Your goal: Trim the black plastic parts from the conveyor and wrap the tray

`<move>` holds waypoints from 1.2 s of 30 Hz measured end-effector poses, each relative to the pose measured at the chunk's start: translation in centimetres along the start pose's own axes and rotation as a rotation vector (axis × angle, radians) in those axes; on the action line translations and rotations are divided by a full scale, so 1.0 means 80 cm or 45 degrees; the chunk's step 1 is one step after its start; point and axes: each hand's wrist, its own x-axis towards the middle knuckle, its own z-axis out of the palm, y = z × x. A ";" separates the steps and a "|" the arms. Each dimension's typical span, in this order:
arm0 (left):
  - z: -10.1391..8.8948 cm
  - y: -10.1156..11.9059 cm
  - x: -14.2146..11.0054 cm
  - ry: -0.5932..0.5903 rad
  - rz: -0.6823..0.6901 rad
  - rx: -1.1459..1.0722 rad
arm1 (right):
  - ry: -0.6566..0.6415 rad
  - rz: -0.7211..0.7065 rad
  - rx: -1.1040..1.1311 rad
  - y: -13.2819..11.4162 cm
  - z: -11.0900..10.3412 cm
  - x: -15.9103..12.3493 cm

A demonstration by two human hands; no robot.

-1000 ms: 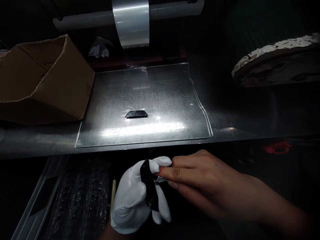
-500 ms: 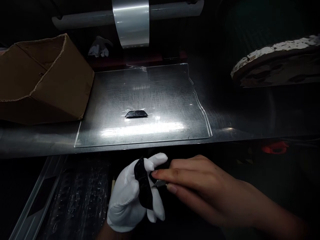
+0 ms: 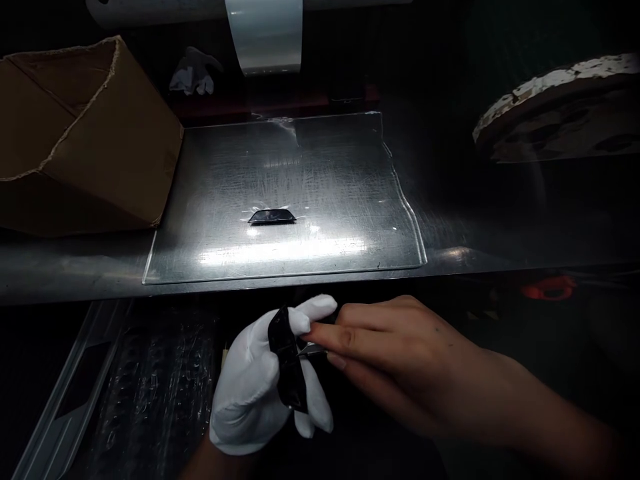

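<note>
My left hand (image 3: 253, 393), in a white glove, grips a small black plastic part (image 3: 287, 360) between thumb and fingers, its long side tilted nearly upright. Bare and ungloved, my right hand (image 3: 390, 360) pinches a small pointed metal blade (image 3: 313, 349). The blade's tip meets the right edge of the black part; most of its handle is hidden in my fingers. Beyond both hands, a similar dark trapezoid piece (image 3: 273, 216) lies on a clear glass sheet (image 3: 340, 180) on the metal bench.
An open cardboard box (image 3: 125, 147) stands at the left of the bench. A wide roll of film (image 3: 265, 40) hangs at the back, near a crumpled glove (image 3: 193, 70). Clear plastic trays (image 3: 155, 393) sit low at left. Something orange-red (image 3: 549, 288) is at right.
The blade has moved up slightly along the black part's right edge, its tip now against it. The camera view has shifted a little, so the bench appears higher.
</note>
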 end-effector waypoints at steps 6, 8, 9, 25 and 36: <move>0.005 -0.001 0.003 0.009 -0.006 -0.015 | -0.033 -0.010 0.002 0.005 -0.004 -0.002; 0.007 -0.001 0.004 0.012 -0.005 -0.035 | -0.037 -0.011 0.022 0.007 -0.003 -0.003; 0.008 -0.001 0.004 0.018 0.003 -0.048 | -0.043 -0.012 0.038 0.007 -0.002 -0.004; 0.014 0.013 0.004 0.117 -0.044 0.091 | 0.218 0.015 -0.019 0.003 -0.041 -0.001; 0.027 0.023 -0.005 0.179 -0.228 0.168 | 0.031 -0.056 -0.494 -0.012 -0.053 0.022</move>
